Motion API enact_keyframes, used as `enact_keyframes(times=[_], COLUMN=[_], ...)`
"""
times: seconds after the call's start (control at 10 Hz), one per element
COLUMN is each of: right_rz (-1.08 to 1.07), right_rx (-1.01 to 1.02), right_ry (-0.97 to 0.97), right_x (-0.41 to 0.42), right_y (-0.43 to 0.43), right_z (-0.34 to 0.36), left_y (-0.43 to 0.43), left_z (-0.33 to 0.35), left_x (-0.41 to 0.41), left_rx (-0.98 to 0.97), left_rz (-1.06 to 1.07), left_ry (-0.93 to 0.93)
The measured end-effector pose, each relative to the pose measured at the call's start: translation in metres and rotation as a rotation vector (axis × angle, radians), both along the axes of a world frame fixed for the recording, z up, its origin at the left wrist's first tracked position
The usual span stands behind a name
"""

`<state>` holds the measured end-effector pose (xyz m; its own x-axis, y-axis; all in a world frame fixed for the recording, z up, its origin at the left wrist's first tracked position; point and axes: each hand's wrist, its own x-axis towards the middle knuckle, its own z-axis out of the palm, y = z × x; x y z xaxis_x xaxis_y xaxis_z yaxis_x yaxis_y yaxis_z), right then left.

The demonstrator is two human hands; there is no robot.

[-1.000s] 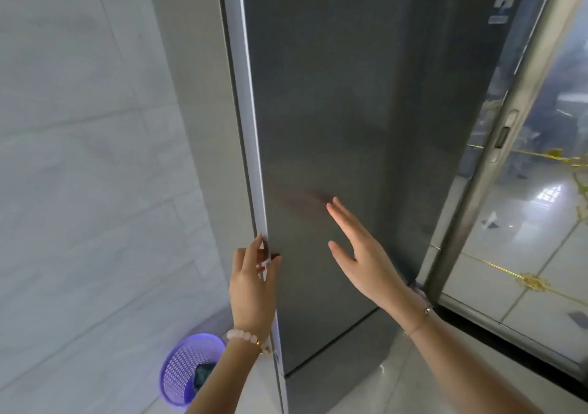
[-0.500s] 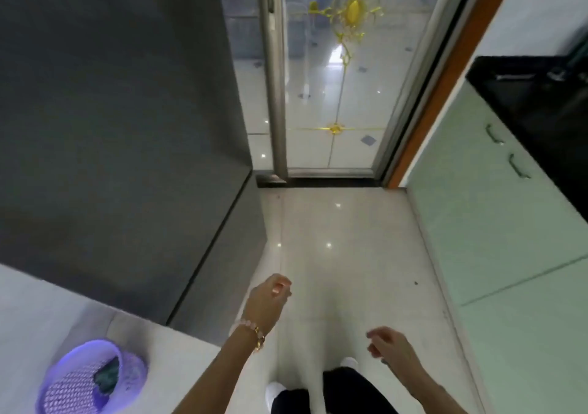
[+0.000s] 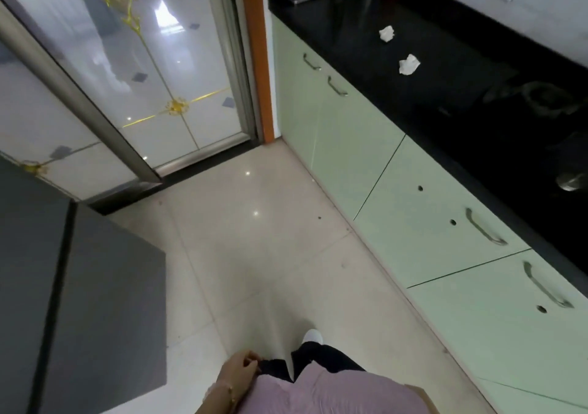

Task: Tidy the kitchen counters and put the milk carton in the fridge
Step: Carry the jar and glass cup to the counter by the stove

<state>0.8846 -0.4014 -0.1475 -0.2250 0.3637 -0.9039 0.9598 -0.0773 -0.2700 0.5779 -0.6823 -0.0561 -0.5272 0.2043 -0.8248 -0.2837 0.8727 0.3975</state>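
Looks part done: fridge [image 3: 105, 302] shut, milk carton out of sight (presumably inside). Leaves crumpled tissues [image 3: 409, 64] on the worktop [image 3: 461, 73] to clear. Left hand [image 3: 238, 369] fingers loosely curled, empty; right hand unseen.

Left hand [image 3: 238, 369] hangs by the hip; fingers loosely curled.
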Motion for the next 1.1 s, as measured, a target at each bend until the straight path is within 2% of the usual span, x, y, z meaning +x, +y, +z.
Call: enact_keyframes(times=[0.1, 0.2, 0.3, 0.4, 0.6, 0.8, 1.0, 1.1], right_rz=[-0.157, -0.174, -0.236, -0.288, -0.535, -0.941, -1.445, -1.651], right_rx=[-0.028, 0.022, 0.042, 0.09, 0.132, 0.14, 0.068, 0.038], right_ry=[0.048, 0.127, 0.258, 0.336, 0.348, 0.187, -0.031, -0.065], right_x=[-0.064, -0.142, -0.171, -0.183, -0.158, -0.092, -0.059, -0.059], right_y=[0.029, 0.039, 0.06, 0.073, 0.063, -0.021, -0.154, -0.21], right_z=[0.035, 0.1, 0.119, 0.131, 0.13, 0.105, 0.078, 0.074], left_y=[0.0, 0.004, 0.014, 0.028, 0.076, 0.179, 0.299, 0.333], left_z=[-0.004, 0.004, 0.007, 0.009, -0.009, -0.007, 0.005, 0.016], left_x=[-0.014, -0.025, -0.036, -0.049, -0.097, -0.128, -0.077, -0.026], left_rx=[-0.018, -0.024, -0.019, -0.032, -0.067, -0.044, 0.177, 0.26], left_rz=[0.119, 0.236, 0.16, 0.069, -0.396, -0.806, -1.15, -1.277], left_ry=[0.048, 0.125, 0.153, 0.097, 0.06, 0.025, 0.036, -0.012])
